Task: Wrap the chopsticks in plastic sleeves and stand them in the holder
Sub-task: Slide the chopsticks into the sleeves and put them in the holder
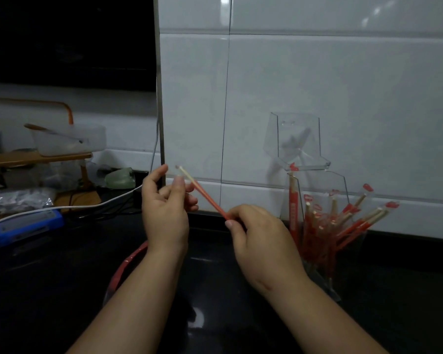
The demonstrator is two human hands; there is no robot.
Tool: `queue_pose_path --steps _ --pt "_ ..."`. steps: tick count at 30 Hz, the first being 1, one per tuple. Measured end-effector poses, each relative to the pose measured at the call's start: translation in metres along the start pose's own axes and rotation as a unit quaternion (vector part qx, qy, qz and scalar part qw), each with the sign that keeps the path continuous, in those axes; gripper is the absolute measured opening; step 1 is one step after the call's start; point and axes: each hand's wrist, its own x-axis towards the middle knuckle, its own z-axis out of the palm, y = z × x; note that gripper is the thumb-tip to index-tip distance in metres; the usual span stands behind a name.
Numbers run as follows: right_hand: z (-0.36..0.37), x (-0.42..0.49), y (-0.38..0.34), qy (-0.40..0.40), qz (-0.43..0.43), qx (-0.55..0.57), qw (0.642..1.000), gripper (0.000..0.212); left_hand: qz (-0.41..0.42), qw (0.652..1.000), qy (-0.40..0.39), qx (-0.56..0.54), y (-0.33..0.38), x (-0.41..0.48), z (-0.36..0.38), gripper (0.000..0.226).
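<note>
Both bare forearms reach forward from below, the hands raised close together. The left hand [164,208] is turned palm inward, forefinger lifted, its thumb and curled fingers [192,200] pinching the upper part of the chopsticks [202,194]. The right hand [261,238], knuckles up, pinches their lower end.

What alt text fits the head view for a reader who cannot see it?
Two hands hold red-sleeved chopsticks slantwise over a black counter: the left hand pinches the upper end, the right hand grips the lower end. At right, a clear holder by the white tiled wall holds wrapped chopsticks.
</note>
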Motion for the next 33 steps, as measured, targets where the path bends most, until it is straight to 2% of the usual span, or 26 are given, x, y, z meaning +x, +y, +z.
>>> queue_pose_path --steps 3,6,8,11,16,22,27,31,33 --pt "-0.003 0.002 0.000 0.075 -0.009 0.038 0.996 0.010 0.006 0.997 -0.038 0.068 -0.003 -0.002 0.000 0.022" --pt "-0.013 0.000 -0.005 0.117 -0.026 0.046 0.992 0.015 0.029 0.975 -0.130 0.179 -0.008 -0.008 0.003 0.024" --pt "-0.022 -0.002 -0.009 0.140 -0.047 0.046 0.988 0.014 0.045 0.953 -0.197 0.225 -0.008 -0.014 0.005 0.018" --pt "-0.038 -0.003 -0.013 0.178 -0.060 0.057 0.981 0.011 0.090 0.904 -0.276 0.314 -0.010 -0.018 0.005 0.022" --pt "-0.069 0.003 -0.011 0.268 -0.034 0.084 0.959 0.004 0.157 0.838 -0.343 0.395 -0.010 -0.027 0.010 0.029" --pt "-0.099 0.014 0.000 0.361 0.023 0.128 0.924 0.006 0.187 0.808 -0.364 0.424 -0.012 -0.030 0.010 0.029" --pt "-0.102 0.021 0.008 0.353 0.082 0.065 0.930 0.002 0.183 0.792 -0.379 0.442 -0.011 -0.032 0.013 0.030" --pt "-0.099 0.023 0.013 0.262 0.152 -0.029 0.953 0.018 0.177 0.790 -0.371 0.454 -0.010 -0.031 0.011 0.028" --pt "-0.099 0.023 0.014 0.247 0.167 -0.029 0.954 0.023 0.173 0.798 -0.352 0.457 -0.009 -0.028 0.009 0.026"
